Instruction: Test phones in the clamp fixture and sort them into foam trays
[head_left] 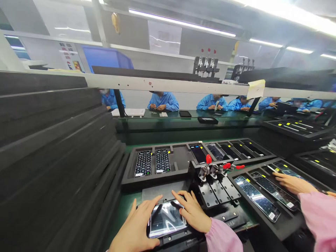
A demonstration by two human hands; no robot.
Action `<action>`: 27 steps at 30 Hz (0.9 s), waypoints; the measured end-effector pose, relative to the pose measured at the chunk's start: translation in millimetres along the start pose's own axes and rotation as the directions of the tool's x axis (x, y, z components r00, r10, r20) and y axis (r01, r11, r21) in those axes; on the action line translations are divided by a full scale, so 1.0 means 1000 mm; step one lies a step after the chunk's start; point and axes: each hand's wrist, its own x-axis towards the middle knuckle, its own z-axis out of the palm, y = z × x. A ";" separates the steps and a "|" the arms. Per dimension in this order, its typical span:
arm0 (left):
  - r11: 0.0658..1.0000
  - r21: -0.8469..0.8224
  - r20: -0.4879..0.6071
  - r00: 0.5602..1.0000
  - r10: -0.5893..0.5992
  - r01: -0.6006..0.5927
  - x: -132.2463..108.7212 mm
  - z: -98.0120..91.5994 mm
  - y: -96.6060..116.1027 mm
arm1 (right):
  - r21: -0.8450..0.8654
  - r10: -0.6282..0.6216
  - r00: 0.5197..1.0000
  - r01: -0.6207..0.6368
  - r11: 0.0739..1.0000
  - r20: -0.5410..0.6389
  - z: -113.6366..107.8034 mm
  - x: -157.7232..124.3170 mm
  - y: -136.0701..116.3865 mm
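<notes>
A smartphone (168, 218) with a glossy, reflective screen lies face up at the front, low over a dark fixture. My left hand (138, 224) grips its left end, thumb at the near edge and fingers at the far side. At the right end, my right hand (194, 211), in a pink sleeve, holds the edge with its fingers partly stretched over it. Just beyond my right hand stands a black clamp fixture (219, 192) with red-tipped toggle levers. The phone's underside is hidden.
A black foam tray (154, 178) holding several phones lies behind the fixture. On the right, a co-worker's hand (294, 183) reaches over another phone tray (282, 227). Stacked black trays (52, 168) rise on the left. People in blue (164, 101) sit across the bench.
</notes>
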 end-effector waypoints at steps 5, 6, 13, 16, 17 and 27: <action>0.997 0.052 0.053 0.997 0.060 -0.063 0.012 -0.005 0.007 | 0.065 -0.027 0.999 0.028 0.998 -0.021 -0.001 -0.005 0.002; 0.995 0.069 0.056 0.996 0.073 -0.077 0.013 -0.007 0.009 | 0.117 -0.038 0.998 0.044 0.992 -0.056 0.000 -0.008 0.002; 0.960 0.239 -0.041 0.986 0.161 -0.147 0.033 -0.083 0.038 | 0.356 -0.128 0.864 0.331 0.874 -0.487 -0.007 -0.049 -0.006; 0.891 0.409 -0.062 0.969 0.240 -0.195 0.076 -0.131 0.060 | 0.373 -0.122 0.796 0.406 0.834 -0.593 -0.017 -0.054 -0.001; 0.852 0.473 -0.045 0.959 0.280 -0.226 0.097 -0.144 0.066 | 0.375 -0.116 0.787 0.412 0.830 -0.607 -0.021 -0.053 0.002; 0.570 0.547 0.475 0.788 0.391 -0.613 0.317 -0.123 0.078 | 0.529 0.134 0.681 0.414 0.740 -0.720 -0.165 -0.117 0.138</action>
